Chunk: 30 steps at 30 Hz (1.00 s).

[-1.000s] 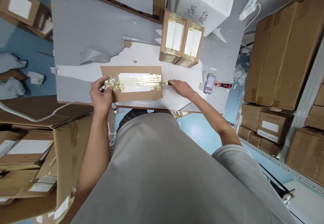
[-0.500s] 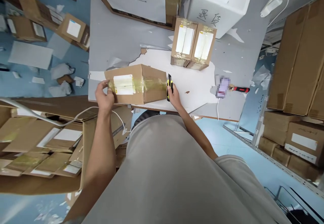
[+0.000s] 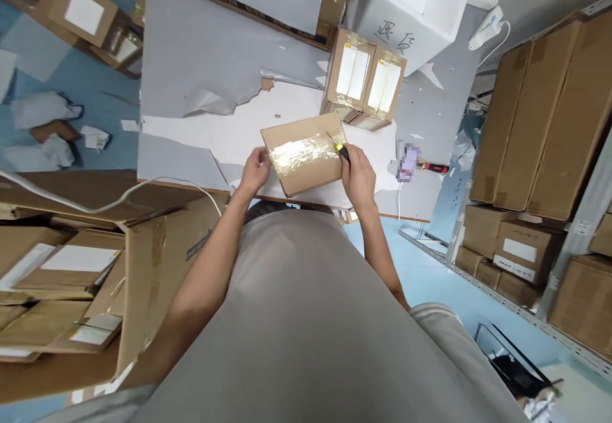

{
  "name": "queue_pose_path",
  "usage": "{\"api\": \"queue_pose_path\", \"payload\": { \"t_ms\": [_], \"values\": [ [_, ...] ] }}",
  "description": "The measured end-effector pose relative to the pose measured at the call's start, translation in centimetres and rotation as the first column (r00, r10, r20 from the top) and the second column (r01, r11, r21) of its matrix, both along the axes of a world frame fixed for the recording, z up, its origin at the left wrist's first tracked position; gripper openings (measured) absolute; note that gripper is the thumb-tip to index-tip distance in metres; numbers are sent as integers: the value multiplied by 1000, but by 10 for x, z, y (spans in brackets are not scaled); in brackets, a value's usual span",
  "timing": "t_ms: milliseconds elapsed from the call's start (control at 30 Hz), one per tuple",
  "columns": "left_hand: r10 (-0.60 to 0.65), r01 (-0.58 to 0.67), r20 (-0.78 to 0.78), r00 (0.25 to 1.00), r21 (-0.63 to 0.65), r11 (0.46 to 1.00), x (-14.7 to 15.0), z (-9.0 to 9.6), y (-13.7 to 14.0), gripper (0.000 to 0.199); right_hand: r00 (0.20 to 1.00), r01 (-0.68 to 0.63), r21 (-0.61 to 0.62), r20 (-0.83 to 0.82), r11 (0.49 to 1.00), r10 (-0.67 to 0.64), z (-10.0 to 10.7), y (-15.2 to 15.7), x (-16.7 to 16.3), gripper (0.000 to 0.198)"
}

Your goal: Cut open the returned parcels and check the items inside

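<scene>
A taped cardboard box (image 3: 308, 178) sits at an angle near the front edge of the table, a strip of shiny clear tape (image 3: 301, 153) running across its upper face. My left hand (image 3: 257, 171) has its fingers curled against the box's left end. In my right hand (image 3: 358, 178) is a yellow and black utility knife (image 3: 341, 149), its blade pointing up and left over the tape near the box's right end. Whether the blade has gone through the tape, I cannot tell.
Two labelled cartons (image 3: 352, 72) stand side by side behind the box. Farther back are a large carton (image 3: 272, 18) and a white foam bin (image 3: 401, 34). A red and black handled tool (image 3: 435, 167) lies right. Flattened cartons fill a big box (image 3: 143, 283) at left.
The box has been turned and moved right, so its taped face shows instead of the label. My left hand has shifted right with it. The knife has come over the box's right end.
</scene>
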State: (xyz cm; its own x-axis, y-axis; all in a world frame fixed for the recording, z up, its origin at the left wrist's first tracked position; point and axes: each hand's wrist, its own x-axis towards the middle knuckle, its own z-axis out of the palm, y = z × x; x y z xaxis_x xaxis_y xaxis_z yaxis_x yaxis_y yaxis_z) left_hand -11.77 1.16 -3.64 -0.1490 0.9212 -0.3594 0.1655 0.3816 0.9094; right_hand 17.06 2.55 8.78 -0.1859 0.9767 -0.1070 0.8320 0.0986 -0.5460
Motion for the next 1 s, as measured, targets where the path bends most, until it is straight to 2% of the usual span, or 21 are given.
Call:
{"api": "queue_pose_path", "payload": {
  "t_ms": [100, 200, 300, 367, 433, 533, 600, 767, 1000],
  "values": [
    [129, -127, -11, 992, 102, 987, -19, 24, 10, 43, 995, 46, -1, 88, 999, -46, -2, -3, -6, 48],
    [71, -62, -44, 996, 182, 981, -28, 49, 24, 39, 984, 111, 48, 137, 993, -116, 8, -7, -9, 48],
    [14, -3, -53, 998, 192, 981, -31, 63, 37, 30, 978, 136, 114, 142, 984, -151, 26, -17, -21, 52],
    [-10, 16, -34, 999, 183, 983, -33, 66, 42, 25, 989, 106, 60, 98, 993, -111, 37, -27, -38, 55],
    [-30, 32, -19, 999, 175, 984, -35, 66, 44, 22, 999, 48, -67, 28, 997, -46, 45, -36, -61, 56],
    [-49, 49, -6, 999, 162, 986, -37, 67, 45, 22, 1000, -27, -248, -22, 968, 22, 50, -42, -95, 58],
    [-58, 57, 5, 998, 154, 986, -37, 68, 44, 23, 999, -42, -311, -4, 949, 43, 51, -42, -110, 57],
    [-53, 43, 61, 997, 162, 986, -36, 65, 43, 27, 997, -21, -356, 67, 934, 48, 56, -36, -122, 58],
    [-31, 13, 97, 995, 172, 985, -33, 61, 43, 30, 997, -26, -364, 54, 931, 49, 67, -34, -123, 57]
  ]
}}
